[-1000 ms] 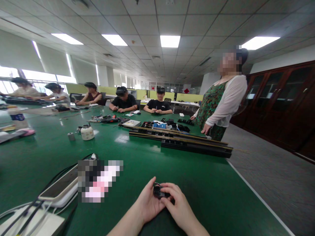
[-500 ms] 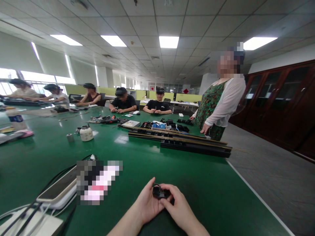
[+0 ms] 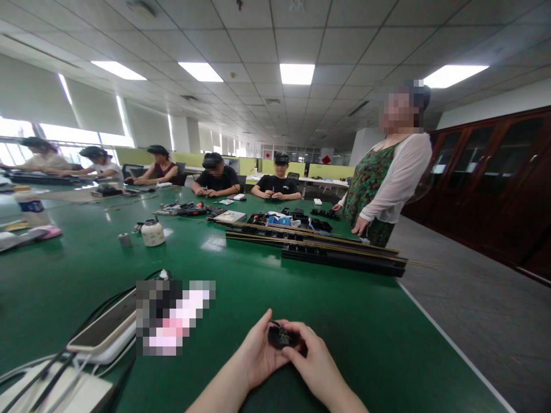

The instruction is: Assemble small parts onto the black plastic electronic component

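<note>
Between my two hands is a small black plastic part [image 3: 282, 337] with a hollow, dark inside; its exact kind is too small to make out. My left hand [image 3: 260, 353] cups it from the left, thumb pointing up along its side. From the right, my right hand [image 3: 310, 353] pinches it between thumb and fingers. Both hands are just above the green table [image 3: 232, 292] near its front edge. The fingers cover the part's right end.
Long black rails with thin brass-coloured rods [image 3: 344, 258] lie across the table ahead. At left are a phone [image 3: 105, 324] with cables and a cream jar [image 3: 152, 234]. A person [image 3: 383, 178] stands at the right edge; several others sit along the far side.
The black part has tilted slightly in my hands, so its inside shows a little differently. Both hands stay in almost the same place.
</note>
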Motion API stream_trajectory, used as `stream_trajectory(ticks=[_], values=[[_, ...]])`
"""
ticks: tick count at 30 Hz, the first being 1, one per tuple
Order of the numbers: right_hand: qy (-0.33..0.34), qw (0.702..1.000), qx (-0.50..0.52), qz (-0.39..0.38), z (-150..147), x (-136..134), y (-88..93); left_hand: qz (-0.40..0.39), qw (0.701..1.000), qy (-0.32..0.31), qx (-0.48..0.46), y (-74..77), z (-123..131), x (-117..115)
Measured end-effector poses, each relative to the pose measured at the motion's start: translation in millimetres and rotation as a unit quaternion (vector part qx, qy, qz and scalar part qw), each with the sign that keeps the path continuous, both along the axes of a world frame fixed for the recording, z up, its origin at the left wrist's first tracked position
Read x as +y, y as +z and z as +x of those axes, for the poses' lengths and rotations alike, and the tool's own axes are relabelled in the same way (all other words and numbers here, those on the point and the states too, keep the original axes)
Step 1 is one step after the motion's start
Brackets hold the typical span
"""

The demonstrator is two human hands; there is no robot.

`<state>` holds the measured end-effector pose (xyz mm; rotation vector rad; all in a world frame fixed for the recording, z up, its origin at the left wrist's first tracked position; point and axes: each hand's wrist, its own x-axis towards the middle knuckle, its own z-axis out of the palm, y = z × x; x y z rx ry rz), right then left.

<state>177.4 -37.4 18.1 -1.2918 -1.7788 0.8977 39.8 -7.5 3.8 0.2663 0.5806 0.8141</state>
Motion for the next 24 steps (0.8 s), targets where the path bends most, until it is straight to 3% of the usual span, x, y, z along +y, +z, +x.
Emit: stream_trajectory(ticks=[3,6,8,11,14,16,19,24], values=[[-0.008,1.000,-0.023,-0.002,1,1,-1.0,0.043,0.995,0.046,0.076,-3.8,-4,4],[-0.010,0.999,-0.041,-0.004,2,2,-3.4,0.117,0.970,0.100,0.188,-10.8,-10,12],[-0.012,0.998,-0.056,-0.011,2,3,-5.3,0.184,0.938,0.116,0.271,-15.4,-14,17],[-0.013,0.997,-0.080,-0.015,2,4,-7.5,0.301,0.855,0.119,0.404,-19.5,-17,22],[-0.015,0.996,-0.092,-0.014,3,4,-8.9,0.391,0.769,0.100,0.496,-19.4,-19,21],[-0.016,0.995,-0.094,-0.015,3,4,-9.8,0.409,0.731,0.081,0.540,-17.8,-22,19],[-0.015,0.995,-0.093,-0.014,4,4,-10.8,0.434,0.693,0.046,0.574,-14.9,-27,16],[-0.011,0.996,-0.089,-0.012,5,4,-9.7,0.496,0.661,-0.019,0.563,-11.7,-38,11]])
